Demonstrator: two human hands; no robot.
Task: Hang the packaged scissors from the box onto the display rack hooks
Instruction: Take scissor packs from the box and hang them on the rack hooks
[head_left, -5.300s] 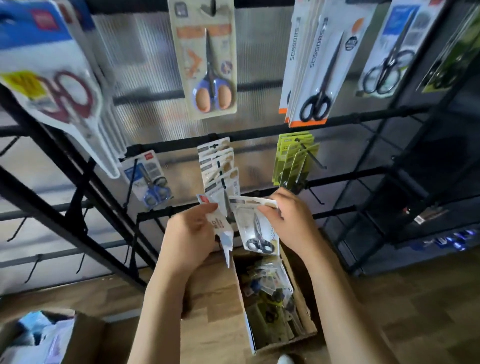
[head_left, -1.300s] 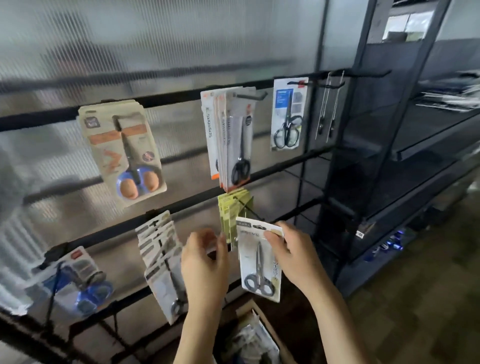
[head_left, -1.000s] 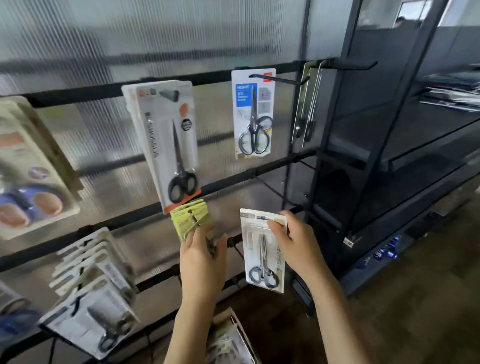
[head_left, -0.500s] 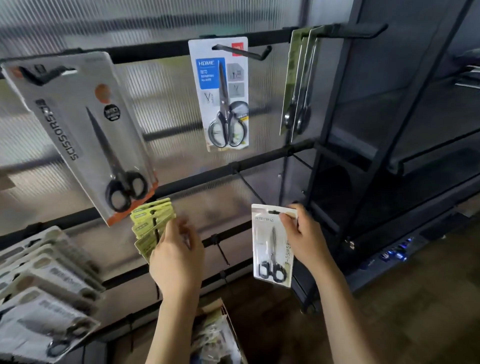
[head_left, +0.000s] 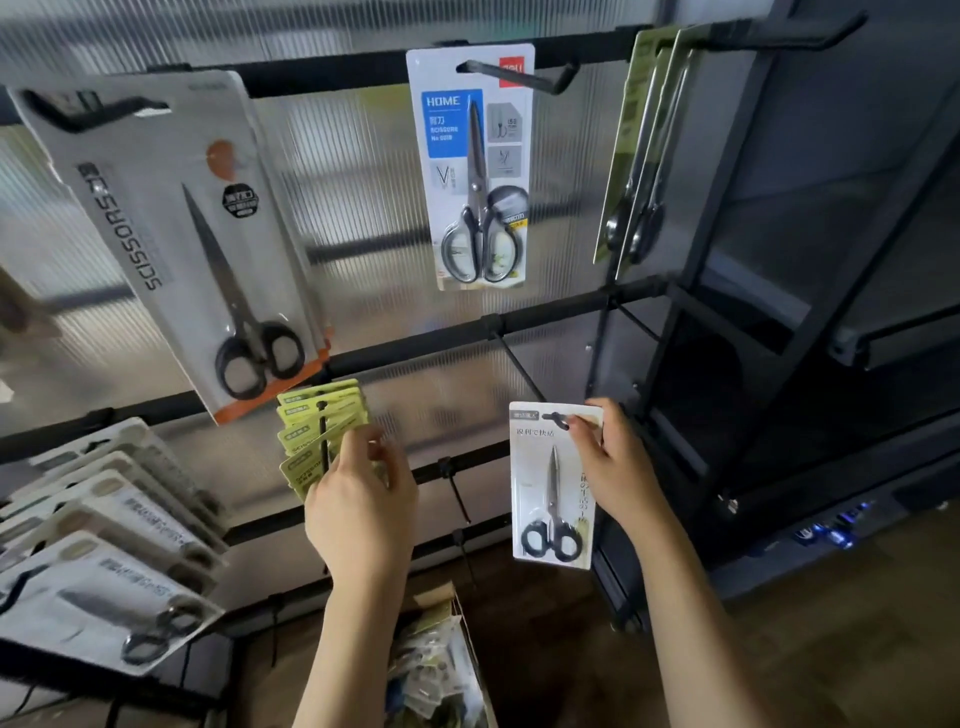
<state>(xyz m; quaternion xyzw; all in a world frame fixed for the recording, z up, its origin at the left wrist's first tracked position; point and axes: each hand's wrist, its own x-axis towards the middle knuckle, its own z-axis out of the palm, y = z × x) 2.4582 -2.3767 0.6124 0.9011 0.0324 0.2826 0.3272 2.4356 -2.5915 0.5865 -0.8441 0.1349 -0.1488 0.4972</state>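
My right hand (head_left: 615, 462) pinches the top right corner of a white packaged pair of scissors (head_left: 553, 488) with black handles. The pack's hang slot sits right at the tip of a thin black hook (head_left: 519, 366) that slopes down from the middle rack bar (head_left: 550, 317). My left hand (head_left: 361, 509) is raised against a stack of yellow-green scissor packs (head_left: 317, 426) on the neighbouring hook, its fingers loosely bent over their right edge. The cardboard box (head_left: 460, 605) with several more packs stands below, between my forearms.
Above hang a large grey "SCISSORS" pack (head_left: 182, 234), a blue-labelled "HOME" pack (head_left: 475, 166) and green packs seen edge-on (head_left: 644, 150). White packs (head_left: 109, 545) fan out at lower left. A dark shelving unit (head_left: 779, 312) stands to the right. Two short bare hooks (head_left: 457, 493) jut out below.
The view has drifted slightly closer. My right hand has brought the white pack up to the tip of the sloping hook. My left hand stays at the green packs.
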